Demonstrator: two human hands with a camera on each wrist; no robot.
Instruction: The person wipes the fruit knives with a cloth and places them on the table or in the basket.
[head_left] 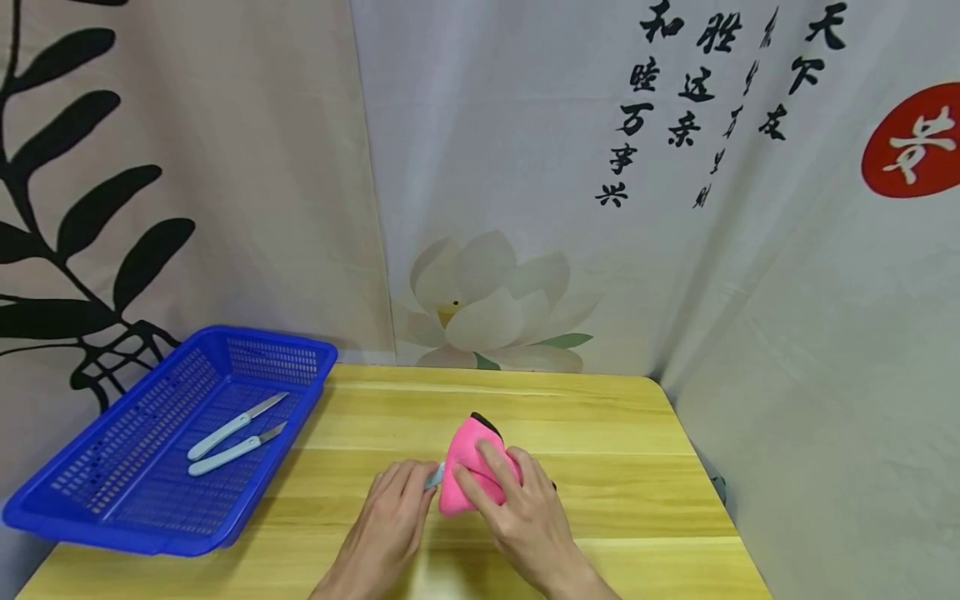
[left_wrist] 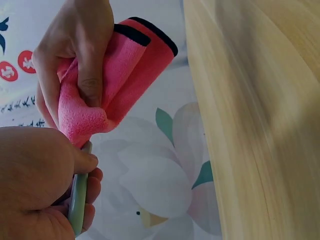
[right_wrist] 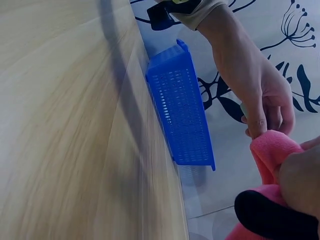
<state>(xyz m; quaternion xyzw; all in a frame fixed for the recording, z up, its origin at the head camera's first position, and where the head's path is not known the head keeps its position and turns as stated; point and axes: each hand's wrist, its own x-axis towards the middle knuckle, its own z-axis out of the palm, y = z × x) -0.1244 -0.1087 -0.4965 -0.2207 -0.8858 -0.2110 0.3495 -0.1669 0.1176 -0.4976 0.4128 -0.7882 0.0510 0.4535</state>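
My left hand [head_left: 386, 517] grips the pale green handle of a small knife [left_wrist: 78, 200], thumb along the handle. A pink cloth [head_left: 463, 454] with black edging is folded over the other end, so the blade is hidden. My right hand [head_left: 525, 521] pinches this cloth from the other side, its fingers pressing into the folds. In the left wrist view the cloth's loose part hangs out beyond the right fingers. Both hands are close together above the front middle of the wooden table [head_left: 615, 467].
On the table's left stands a blue perforated plastic basket [head_left: 273, 358]. Inside lie two small pale-handled knives, one a little farther back [head_left: 236, 427] and one nearer [head_left: 236, 454], their blades pointing right. Printed curtains [head_left: 487, 125] hang behind the table and along its right side.
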